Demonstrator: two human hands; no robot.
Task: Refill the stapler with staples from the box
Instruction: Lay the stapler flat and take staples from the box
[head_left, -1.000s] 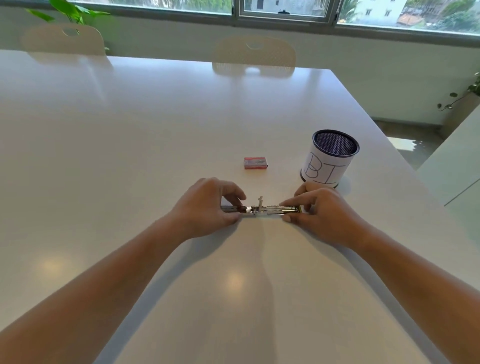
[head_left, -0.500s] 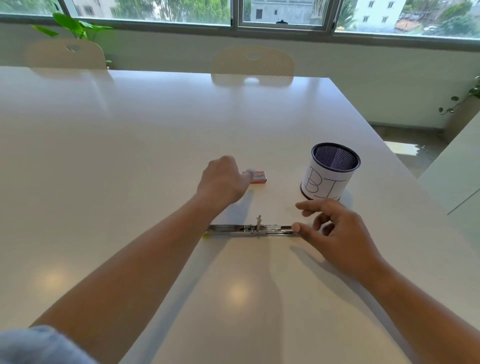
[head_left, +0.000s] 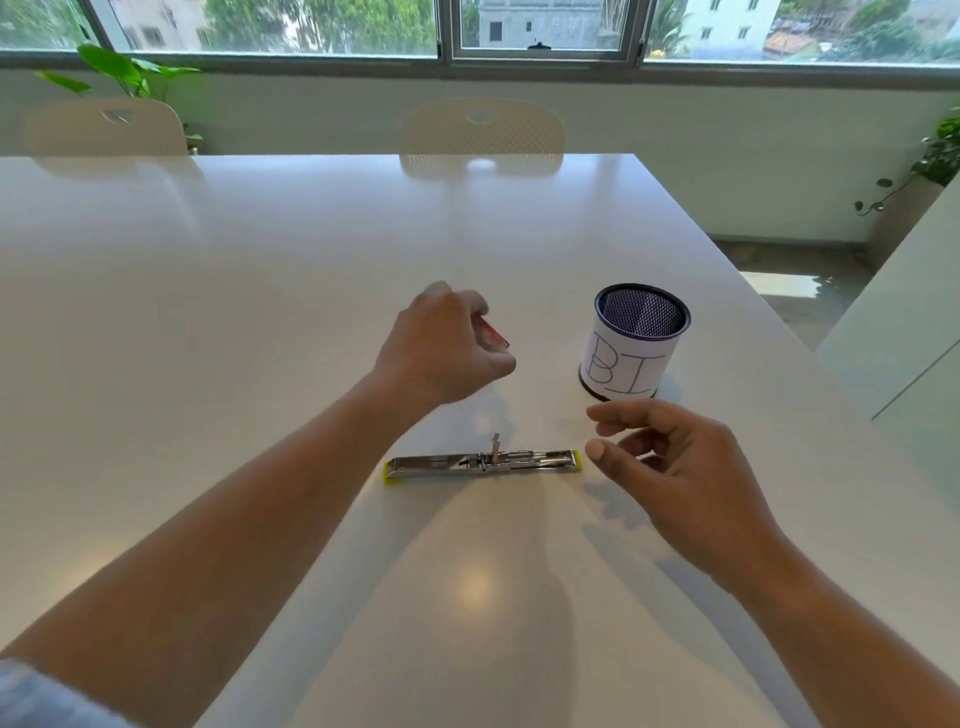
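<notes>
1. The left hand (head_left: 441, 348) is raised above the table (head_left: 260, 291), its fingers curled around the small red staple box (head_left: 493, 335); only a corner of the box shows past the knuckles, tilted, and it appears lifted clear of the surface.
2. The right hand (head_left: 670, 462) hovers just beside the right end of the stapler (head_left: 483, 462), fingers loosely spread and gripping nothing, not touching the metal.
3. The stapler lies flat near the front of the table between the 2 hands, swung fully open into 1 long strip, with yellow-tipped ends and a small upright tab at its middle.
4. Handling, as a judgement: the box looks like light card that would crush or spill if squeezed hard, so a gentle pinch on its 2 long sides seems best while the free hand slides the tray out.
5. A staple strip is probably stiff but brittle and snaps into pieces when bent; it should be taken by its sides, along its length.
6. The stapler is rigid, smooth metal on a glossy top, so it may skate when pushed; pinning 1 end down with the right hand would steady it for loading.
7. Further out, a mesh pen cup (head_left: 636, 340) wrapped in lettered paper stands behind the right hand, well clear of the stapler.
</notes>
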